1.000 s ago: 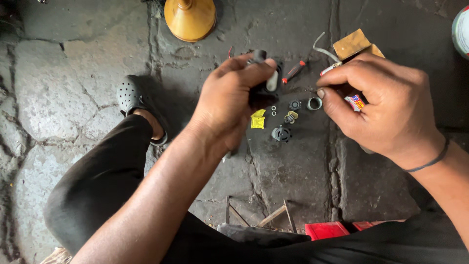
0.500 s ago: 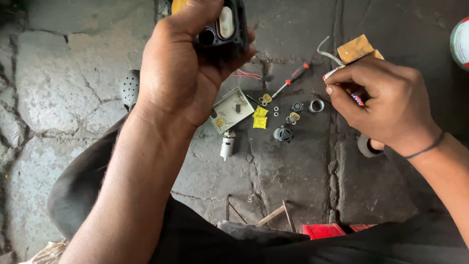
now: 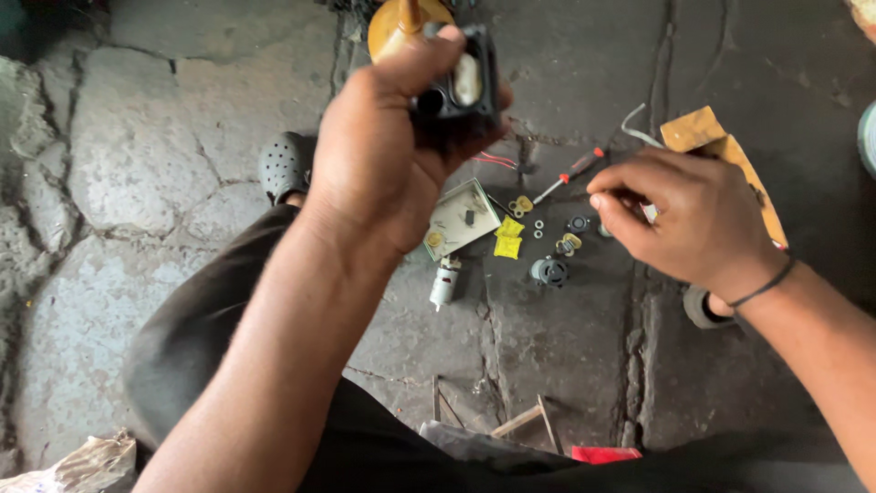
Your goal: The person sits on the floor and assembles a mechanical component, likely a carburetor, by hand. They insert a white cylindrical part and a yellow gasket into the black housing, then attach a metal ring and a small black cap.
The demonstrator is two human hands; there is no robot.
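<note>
- From where I watch, the left hand (image 3: 383, 164) is raised toward the camera, fingers wrapped tight around a small black housing (image 3: 456, 87) with a pale part showing in its opening. The housing is up off the ground, above the laid-out parts.
- Below it on the stone floor (image 3: 137, 183) lie a small green circuit board (image 3: 461, 219) and a little cylindrical motor (image 3: 444, 283), near each other and both outside the housing. I judge the unit already taken apart, with refitting not yet done.
- Further right sit yellow bits (image 3: 507, 239), small washers (image 3: 538, 228), a round black piece (image 3: 549, 271) and a red-handled screwdriver (image 3: 570, 173), all loose and unheld.
- The right hand (image 3: 693, 224) hovers low over those parts, thumb and fingers pressed together as if pinching something small; I cannot tell what, since the fingers hide it.
- So the loose parts on the floor look like the work left.
</note>
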